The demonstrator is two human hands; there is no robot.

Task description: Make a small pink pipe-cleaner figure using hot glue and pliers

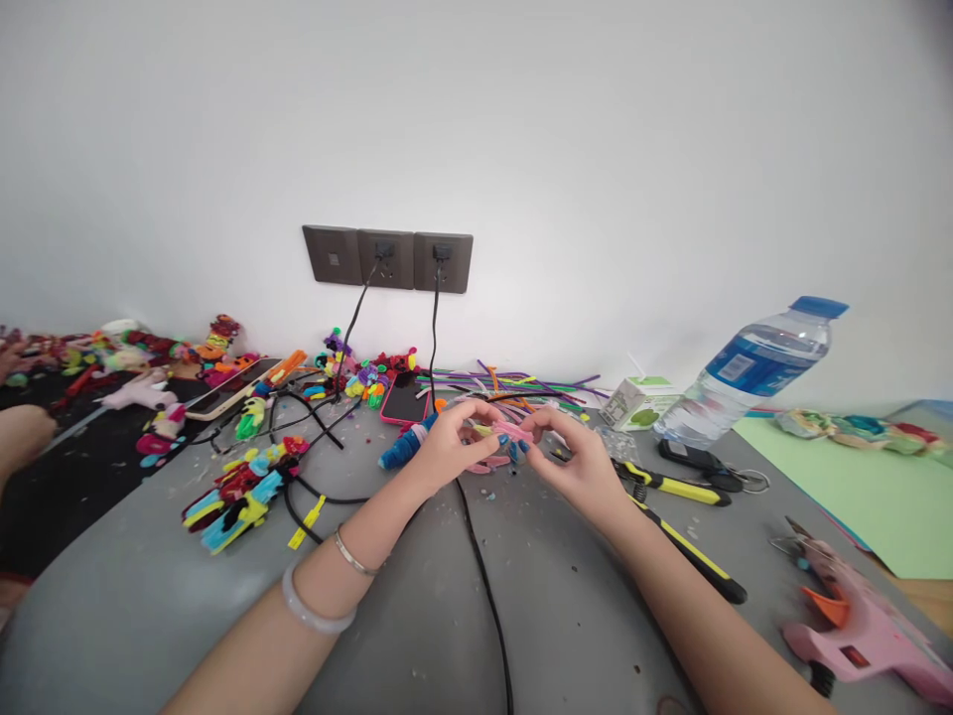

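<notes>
Above the middle of the grey table, my left hand (452, 443) and my right hand (577, 459) meet at their fingertips. Between them is a small pink fuzzy piece (513, 431), which looks like pipe cleaner, pinched from both sides. The fingers cover part of it. Just left of my left hand lies a blue fuzzy bundle (400, 451). Under my fingers are more short pink pieces (487, 465). Behind my hands, long pipe cleaners (540, 381) in purple, green and other colours lie in a loose pile.
Right of my hands are yellow-and-black pliers (689, 551), a drink carton (638, 402), a tilted water bottle (751, 372) and a pink glue gun (856, 621). Black cords (483, 586) cross the table. Leftward lie colourful pipe-cleaner figures (242, 494), phones (406, 399) and another person's hand (26, 437).
</notes>
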